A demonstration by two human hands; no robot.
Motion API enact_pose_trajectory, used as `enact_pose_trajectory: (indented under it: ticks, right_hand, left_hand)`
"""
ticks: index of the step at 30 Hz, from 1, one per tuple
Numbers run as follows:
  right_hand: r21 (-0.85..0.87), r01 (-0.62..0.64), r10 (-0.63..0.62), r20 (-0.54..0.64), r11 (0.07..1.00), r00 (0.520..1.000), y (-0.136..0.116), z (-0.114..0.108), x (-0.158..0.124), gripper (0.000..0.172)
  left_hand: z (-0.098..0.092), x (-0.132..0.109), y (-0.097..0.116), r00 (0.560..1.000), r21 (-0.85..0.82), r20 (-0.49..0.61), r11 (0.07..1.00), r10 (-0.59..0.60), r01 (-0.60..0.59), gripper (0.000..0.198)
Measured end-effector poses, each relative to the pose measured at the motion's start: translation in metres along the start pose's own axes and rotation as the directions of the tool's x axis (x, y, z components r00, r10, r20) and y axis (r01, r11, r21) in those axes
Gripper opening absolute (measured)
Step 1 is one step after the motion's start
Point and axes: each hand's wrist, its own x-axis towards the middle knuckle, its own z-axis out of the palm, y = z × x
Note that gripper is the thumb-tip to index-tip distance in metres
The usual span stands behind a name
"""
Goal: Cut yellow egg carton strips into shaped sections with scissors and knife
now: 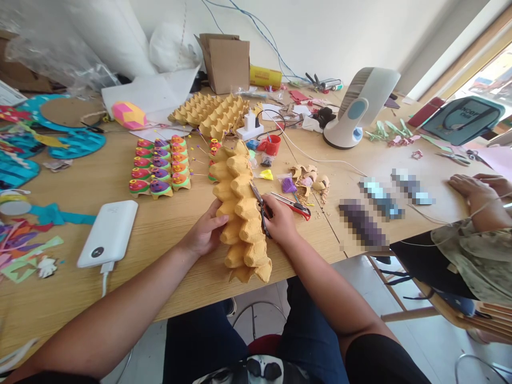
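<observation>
My left hand (pixel 206 229) grips the left side of a yellow egg carton piece (pixel 240 218), thumb on its face. The carton stands on edge, tilted, near the front of the table. In my right hand (pixel 280 218) is a pair of scissors (pixel 263 210) with dark handles, its blades against the carton's right side. Just beyond that hand lies a red box cutter (pixel 296 207). Painted egg carton cups (pixel 160 166) in red, purple and orange stand to the left, and a few more show partly behind the carton.
Uncut yellow egg trays (pixel 212 112) lie at the back. Torn carton scraps (pixel 310 178), a red mug (pixel 272 144) and a white fan (pixel 356 112) stand to the right. A white power bank (pixel 108 233) lies left. Another person's hands (pixel 476 186) rest at the right.
</observation>
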Motion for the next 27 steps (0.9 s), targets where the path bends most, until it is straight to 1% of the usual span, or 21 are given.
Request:
enact_pose_trajectory:
  ticks: [5, 8, 11, 15, 18, 22, 25, 27]
  right_hand:
    - [-0.053, -0.028, 0.028, -0.002, 0.998, 1.0, -0.002, -0.001, 0.0, 0.026]
    - [-0.046, -0.058, 0.059, 0.006, 0.997, 0.998, -0.002, 0.0, 0.0, 0.027]
    - [-0.04, -0.085, 0.086, 0.011, 0.996, 0.996, 0.0, 0.0, 0.001, 0.029]
    - [-0.031, -0.113, 0.113, -0.007, 0.993, 0.994, 0.003, 0.003, 0.002, 0.027]
    - [0.02, -0.111, 0.111, -0.018, 0.994, 0.994, 0.006, 0.005, 0.002, 0.027]
    - [0.146, -0.112, 0.12, -0.043, 0.983, 0.992, 0.009, 0.006, 0.004, 0.036]
    - [0.203, -0.116, 0.135, -0.085, 0.972, 0.987, 0.008, 0.005, 0.005, 0.04]
    - [0.209, -0.12, 0.143, -0.102, 0.971, 0.984, 0.007, 0.004, 0.005, 0.04]
  left_hand:
    - [0.0, 0.0, 0.0, 1.0, 0.001, -0.014, 1.0, -0.005, 0.005, 0.073]
    - [0.0, 0.0, 0.0, 1.0, 0.006, -0.016, 1.0, 0.001, -0.001, 0.071]
    - [0.001, -0.001, 0.002, 1.0, 0.0, 0.008, 1.0, 0.001, -0.001, 0.069]
    - [0.002, -0.002, 0.004, 1.0, 0.003, 0.008, 1.0, 0.004, -0.004, 0.066]
    - [0.002, -0.002, 0.004, 1.0, 0.015, 0.0, 1.0, 0.002, -0.002, 0.064]
    - [0.0, -0.002, 0.003, 1.0, 0.022, 0.014, 1.0, -0.01, 0.01, 0.06]
    - [0.0, -0.003, 0.004, 0.999, 0.025, 0.028, 0.999, -0.044, 0.043, 0.05]
    - [0.001, -0.004, 0.005, 0.998, 0.025, 0.042, 0.998, -0.056, 0.055, 0.043]
